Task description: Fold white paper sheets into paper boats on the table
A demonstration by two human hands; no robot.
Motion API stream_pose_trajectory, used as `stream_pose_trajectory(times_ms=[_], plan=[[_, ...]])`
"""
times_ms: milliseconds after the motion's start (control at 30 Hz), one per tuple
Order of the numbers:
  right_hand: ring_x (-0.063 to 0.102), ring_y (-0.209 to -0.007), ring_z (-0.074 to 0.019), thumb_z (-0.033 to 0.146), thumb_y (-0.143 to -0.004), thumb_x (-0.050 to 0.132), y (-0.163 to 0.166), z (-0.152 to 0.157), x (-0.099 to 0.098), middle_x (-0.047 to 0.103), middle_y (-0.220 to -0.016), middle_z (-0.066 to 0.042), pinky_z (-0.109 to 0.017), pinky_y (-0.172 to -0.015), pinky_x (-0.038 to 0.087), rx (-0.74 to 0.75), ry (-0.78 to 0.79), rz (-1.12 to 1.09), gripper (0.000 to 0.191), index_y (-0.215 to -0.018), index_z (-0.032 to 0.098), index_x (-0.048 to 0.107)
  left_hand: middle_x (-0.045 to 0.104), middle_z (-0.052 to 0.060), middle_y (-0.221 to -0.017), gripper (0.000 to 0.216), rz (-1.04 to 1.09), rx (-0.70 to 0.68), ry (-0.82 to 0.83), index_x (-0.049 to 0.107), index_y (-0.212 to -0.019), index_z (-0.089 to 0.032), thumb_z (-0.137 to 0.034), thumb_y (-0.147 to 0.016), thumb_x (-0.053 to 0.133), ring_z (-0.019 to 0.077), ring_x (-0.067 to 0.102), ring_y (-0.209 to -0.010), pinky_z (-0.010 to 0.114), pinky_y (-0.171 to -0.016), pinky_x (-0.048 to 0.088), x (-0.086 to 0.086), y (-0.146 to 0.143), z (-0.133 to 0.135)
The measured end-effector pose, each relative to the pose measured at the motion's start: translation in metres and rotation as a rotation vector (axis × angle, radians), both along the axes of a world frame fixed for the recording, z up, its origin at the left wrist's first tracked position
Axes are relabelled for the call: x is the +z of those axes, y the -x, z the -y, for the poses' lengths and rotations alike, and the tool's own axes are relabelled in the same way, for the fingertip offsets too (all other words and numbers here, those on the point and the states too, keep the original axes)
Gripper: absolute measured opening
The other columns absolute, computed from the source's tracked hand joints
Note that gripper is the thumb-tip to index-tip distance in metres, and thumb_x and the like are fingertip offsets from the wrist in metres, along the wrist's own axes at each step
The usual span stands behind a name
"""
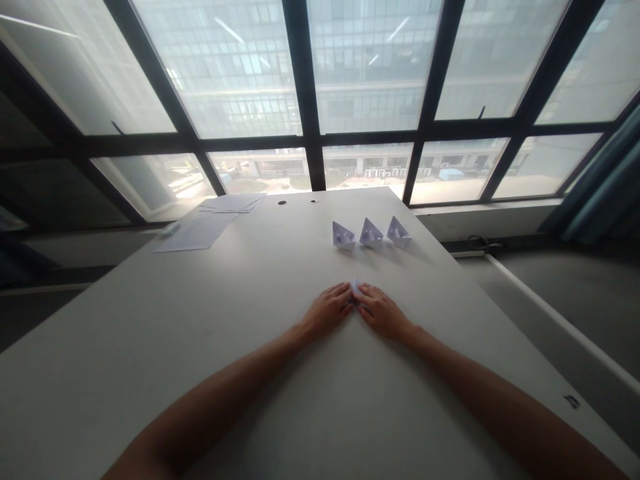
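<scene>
Bare forearms (pixel 240 387) stretch over the white table (pixel 150 320) to the left hand (pixel 327 310) and right hand (pixel 383 313), which meet fingertip to fingertip. Between those tips sits a small folded paper (pixel 355 287), mostly hidden; both hands lie low, fingers loosely bent, tips pinching it. Just beyond the hands stand three paper boats (pixel 371 233) in a row; loose sheets (pixel 200 230) lie well beyond the left hand

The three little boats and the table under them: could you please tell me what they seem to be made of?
Boats: thin white paper, matte, judging by sharp folded creases and points. Table: smooth, pale, faintly glossy top, probably laminate or painted board; its core cannot be seen.
</scene>
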State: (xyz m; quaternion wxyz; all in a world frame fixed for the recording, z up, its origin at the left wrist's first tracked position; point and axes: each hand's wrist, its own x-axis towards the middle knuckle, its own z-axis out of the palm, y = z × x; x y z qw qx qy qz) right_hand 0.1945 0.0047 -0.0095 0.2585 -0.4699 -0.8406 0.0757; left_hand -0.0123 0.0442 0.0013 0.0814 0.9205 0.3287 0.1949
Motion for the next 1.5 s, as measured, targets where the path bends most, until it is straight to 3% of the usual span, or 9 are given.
stream_pose_trajectory(times_ms=[600,867,1000,1200,1400,1500], plan=[[0.049,-0.132,-0.0232,0.016,-0.089,0.053,0.0,0.002,0.004,0.056,-0.14,-0.01,-0.042,-0.112,0.039,0.085,-0.012,-0.092,0.039,-0.126,0.021,0.063,0.055,0.002,-0.141,0.036,0.119,-0.01,0.161,0.061,-0.131,-0.025,-0.023,-0.097,0.048,0.0212,0.055,-0.126,0.037,-0.109,0.043,0.01,0.0,0.001],[0.045,-0.133,-0.0283,0.02,-0.087,0.058,-0.003,-0.005,-0.005,0.056,-0.138,-0.015,-0.051,-0.112,0.035,-0.139,-0.015,-0.11,0.045,-0.132,0.018,0.058,0.057,0.001,-0.139,0.035,0.099,0.021,0.142,0.061,-0.13,-0.026,-0.03,-0.1,0.042,0.0216,0.059,-0.121,0.036,-0.104,0.047,0.014,-0.001,0.003],[0.052,-0.125,-0.0276,0.024,-0.088,0.059,-0.004,-0.006,-0.005,0.063,-0.129,-0.012,-0.048,-0.109,0.039,-0.106,-0.041,-0.142,0.041,-0.129,0.02,0.06,0.059,0.001,-0.137,0.038,0.133,0.024,0.13,0.057,-0.134,-0.028,-0.025,-0.1,0.04,0.0207,0.061,-0.118,0.035,-0.103,0.048,0.016,0.0,0.004],[0.062,-0.11,-0.0247,0.017,-0.085,0.058,-0.003,-0.004,0.003,0.069,-0.118,-0.009,-0.04,-0.099,0.047,-0.149,-0.025,-0.279,0.035,-0.12,0.02,0.065,0.065,0.005,-0.128,0.039,0.14,0.051,0.071,0.055,-0.135,-0.025,-0.023,-0.1,0.038,0.0205,0.063,-0.112,0.035,-0.099,0.05,0.011,0.0,0.002],[0.062,-0.112,-0.023,0.017,-0.087,0.055,-0.003,-0.003,0.005,0.067,-0.121,-0.009,-0.038,-0.1,0.047,-0.173,-0.078,-0.411,0.05,-0.136,0.021,0.052,0.066,0.008,-0.126,0.044,0.217,0.112,0.071,0.047,-0.141,-0.022,-0.019,-0.098,0.04,0.0202,0.066,-0.106,0.034,-0.095,0.052,0.009,-0.003,0.002],[0.064,-0.106,-0.0226,0.022,-0.091,0.054,-0.002,-0.002,0.006,0.069,-0.115,-0.009,-0.038,-0.097,0.049,-0.155,-0.113,-0.439,0.041,-0.131,0.021,0.055,0.069,0.007,-0.12,0.045,0.243,0.131,0.107,0.05,-0.14,-0.022,-0.017,-0.096,0.043,0.0196,0.068,-0.1,0.033,-0.092,0.053,0.009,-0.004,0.002]])
